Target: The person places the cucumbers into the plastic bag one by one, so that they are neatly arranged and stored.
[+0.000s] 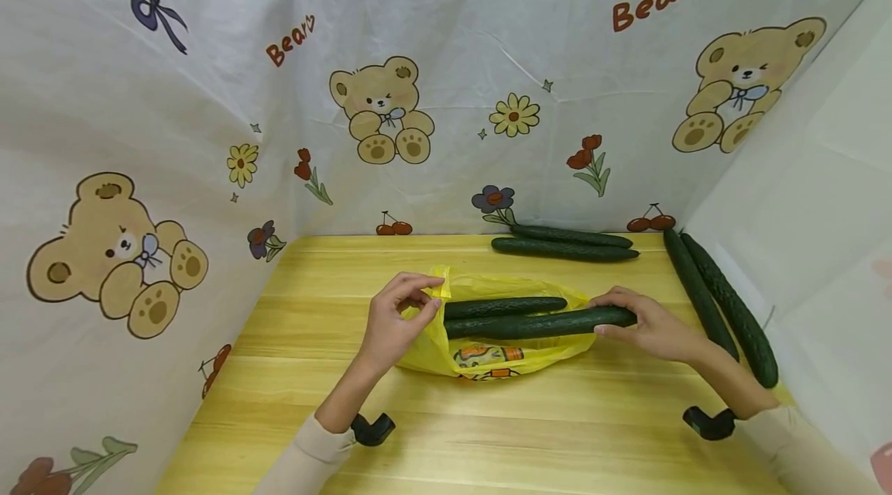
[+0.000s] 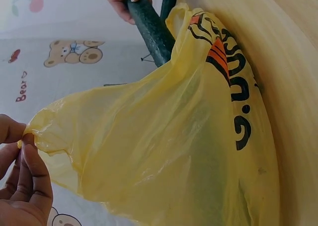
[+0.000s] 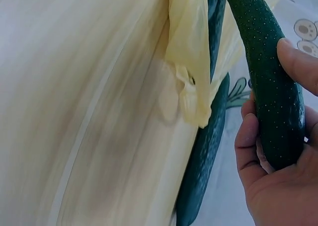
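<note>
My left hand [image 1: 394, 320] pinches the top edge of a yellow plastic bag [image 1: 428, 348] between thumb and fingertips, lifting that side, as the left wrist view also shows [image 2: 25, 171]. In my right hand [image 1: 648, 324] is the near end of a dark green cucumber [image 1: 536, 324], gripped between thumb and fingers; its other end reaches into the bag's mouth. A second cucumber [image 1: 512, 307] lies behind it in the bag. The right wrist view shows the held cucumber [image 3: 266, 77] slanting from the right hand [image 3: 278, 196] toward the bag [image 3: 189, 47].
Two cucumbers [image 1: 564, 249] lie at the back edge of the wooden table [image 1: 530, 441]. Two more cucumbers [image 1: 732, 301] lie along the right edge beside the white wall. A bear-printed cloth [image 1: 446, 100] hangs behind the table.
</note>
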Available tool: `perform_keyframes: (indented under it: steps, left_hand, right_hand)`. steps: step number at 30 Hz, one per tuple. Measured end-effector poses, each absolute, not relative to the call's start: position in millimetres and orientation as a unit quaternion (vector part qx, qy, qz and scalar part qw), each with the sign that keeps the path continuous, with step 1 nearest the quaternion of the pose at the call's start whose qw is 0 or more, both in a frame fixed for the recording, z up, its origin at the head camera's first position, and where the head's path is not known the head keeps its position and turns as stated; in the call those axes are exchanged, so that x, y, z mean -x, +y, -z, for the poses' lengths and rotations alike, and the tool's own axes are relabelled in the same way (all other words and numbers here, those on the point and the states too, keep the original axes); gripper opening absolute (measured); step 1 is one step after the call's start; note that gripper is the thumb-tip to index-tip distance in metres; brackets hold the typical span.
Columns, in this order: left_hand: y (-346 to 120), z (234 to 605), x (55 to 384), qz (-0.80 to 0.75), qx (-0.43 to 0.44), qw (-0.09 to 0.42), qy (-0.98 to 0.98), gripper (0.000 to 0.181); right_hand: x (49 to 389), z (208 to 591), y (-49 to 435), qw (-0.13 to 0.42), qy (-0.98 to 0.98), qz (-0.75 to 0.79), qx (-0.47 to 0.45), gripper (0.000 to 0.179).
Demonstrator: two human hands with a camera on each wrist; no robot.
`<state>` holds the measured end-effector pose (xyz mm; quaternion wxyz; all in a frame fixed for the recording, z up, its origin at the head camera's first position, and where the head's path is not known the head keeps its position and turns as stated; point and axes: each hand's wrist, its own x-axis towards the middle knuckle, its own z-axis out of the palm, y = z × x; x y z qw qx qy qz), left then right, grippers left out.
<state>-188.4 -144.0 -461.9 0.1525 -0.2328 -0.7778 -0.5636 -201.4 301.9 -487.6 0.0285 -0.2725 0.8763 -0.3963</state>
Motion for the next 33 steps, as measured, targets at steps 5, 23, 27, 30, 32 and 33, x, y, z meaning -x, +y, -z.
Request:
perform_keyframes:
  steps: [5,23,27,30,32,33]
  left_hand:
    - [-143,462,189,0.567,0.235,0.154,-0.775,0.028]
    - [-140,457,187,0.57,0.234,0.155,-0.773,0.028]
    - [-139,456,186,0.57,0.233,0.154,-0.772,0.028]
    - [-139,455,186,0.57,0.235,0.158,-0.772,0.029]
    - [-138,454,186,0.57,0.238,0.16,-0.77,0.029]
    - [-138,453,186,0.57,0.238,0.161,-0.77,0.029]
  right_hand:
    - [207,489,284,0.045,0.874,0.396,0.279,0.03]
    - [222,497,216,0.081,0.868,0.383,0.306,0.037]
    - [223,497,204,0.08,0.867,0.379,0.314,0.037]
    - [224,497,195,0.078,0.866,0.374,0.324,0.037]
    - [225,496,189,0.081,0.863,0.375,0.33,0.037]
    - [225,496,186,0.083,0.862,0.375,0.332,0.037]
